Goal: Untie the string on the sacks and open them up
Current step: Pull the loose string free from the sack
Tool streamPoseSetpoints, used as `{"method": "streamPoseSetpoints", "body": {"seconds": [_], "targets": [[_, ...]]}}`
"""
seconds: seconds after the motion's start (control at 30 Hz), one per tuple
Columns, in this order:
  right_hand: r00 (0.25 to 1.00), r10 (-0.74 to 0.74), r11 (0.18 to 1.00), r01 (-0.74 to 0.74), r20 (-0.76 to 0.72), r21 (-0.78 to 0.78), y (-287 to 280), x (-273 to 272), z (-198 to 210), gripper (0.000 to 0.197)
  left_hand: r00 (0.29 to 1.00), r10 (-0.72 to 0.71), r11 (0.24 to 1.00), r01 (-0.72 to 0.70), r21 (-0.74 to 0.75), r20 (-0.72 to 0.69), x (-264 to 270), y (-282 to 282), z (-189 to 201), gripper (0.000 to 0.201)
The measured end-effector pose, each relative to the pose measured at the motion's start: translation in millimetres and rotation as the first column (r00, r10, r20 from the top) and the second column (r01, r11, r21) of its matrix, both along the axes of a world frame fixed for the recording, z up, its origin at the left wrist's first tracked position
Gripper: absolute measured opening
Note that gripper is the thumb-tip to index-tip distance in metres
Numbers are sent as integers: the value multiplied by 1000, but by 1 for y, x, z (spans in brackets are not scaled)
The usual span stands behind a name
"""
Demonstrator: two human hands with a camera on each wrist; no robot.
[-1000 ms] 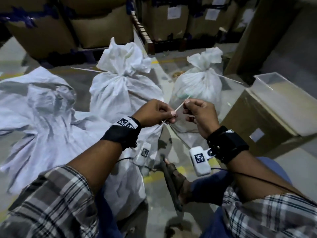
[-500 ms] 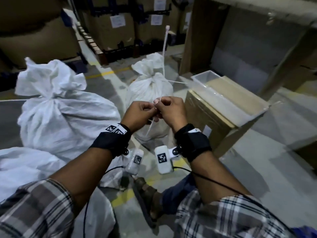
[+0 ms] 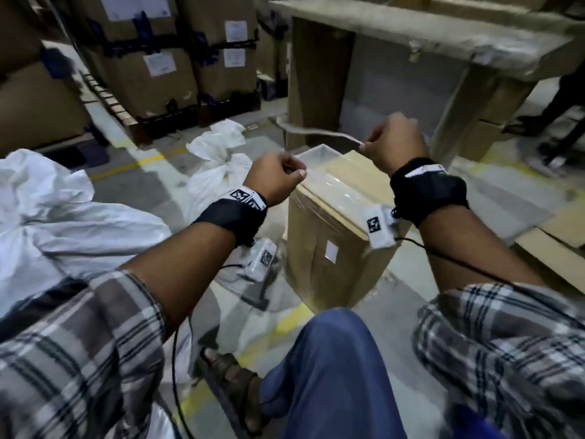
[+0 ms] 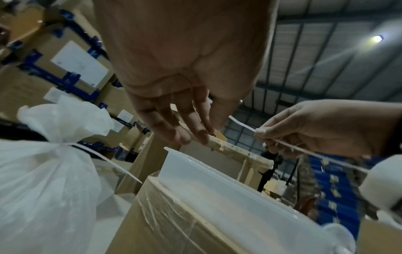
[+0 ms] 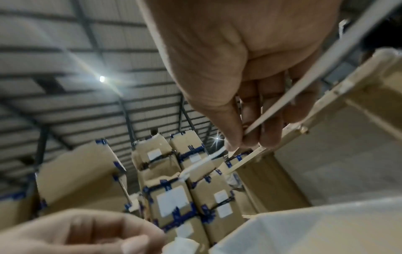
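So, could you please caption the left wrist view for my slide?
Right hand pinches a white string, tied sack at left.

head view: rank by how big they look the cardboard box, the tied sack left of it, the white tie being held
1. cardboard box, though it is nearer the camera, so its true size is unsure
2. tied sack, partly hidden
3. white tie

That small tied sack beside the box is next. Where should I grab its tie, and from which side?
Pinch the tie's free tail, coming from the box side. It juts stiffly from the cinched neck of the sack toward the box, clear of the fabric; the loop itself sits tight in the gathered folds.
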State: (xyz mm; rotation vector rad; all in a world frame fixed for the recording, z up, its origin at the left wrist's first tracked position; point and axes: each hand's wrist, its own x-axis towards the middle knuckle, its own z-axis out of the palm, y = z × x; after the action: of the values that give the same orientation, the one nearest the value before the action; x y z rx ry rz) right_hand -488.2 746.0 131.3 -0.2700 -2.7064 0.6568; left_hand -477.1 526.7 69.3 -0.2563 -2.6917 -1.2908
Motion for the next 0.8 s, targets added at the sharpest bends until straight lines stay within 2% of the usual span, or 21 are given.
{"method": "streamPoseSetpoints", "body": {"seconds": [0.13, 0.27, 0.43, 0.5, 0.57, 0.67, 0.73, 0.8], "targets": [[995, -67, 960, 44, 76, 277, 14, 7, -6, 22, 999, -2, 986, -5, -164, -44, -20, 19, -2, 28], [989, -126, 939, 96, 72, 331, 22, 16, -15, 24, 999, 0, 952, -14, -305, -46, -32, 33, -8, 44], [984, -164, 926, 127, 76, 355, 29, 18, -22, 18, 999, 11, 948, -25, -317, -44, -38, 39, -9, 49], [987, -120, 928, 73, 109, 366, 26, 15, -27, 13, 998, -25, 944, 7, -330, -52, -36, 42, -11, 50], [984, -36, 933, -30, 175, 358, 19, 9, -32, 15, 989, -124, 940, 92, -328, -77, -33, 48, -12, 46], [937, 195, 941, -263, 290, 215, 7, 2, -42, 13, 968, -251, 913, 229, -339, -23, -26, 63, -16, 39], [909, 294, 932, -342, 296, 121, 7, 1, -49, 10, 967, -255, 900, 248, -358, 28, -23, 73, -20, 33], [896, 332, 923, -373, 293, 93, 14, 2, -55, 11, 974, -223, 913, 218, -345, 24, -23, 78, -22, 26]]}}
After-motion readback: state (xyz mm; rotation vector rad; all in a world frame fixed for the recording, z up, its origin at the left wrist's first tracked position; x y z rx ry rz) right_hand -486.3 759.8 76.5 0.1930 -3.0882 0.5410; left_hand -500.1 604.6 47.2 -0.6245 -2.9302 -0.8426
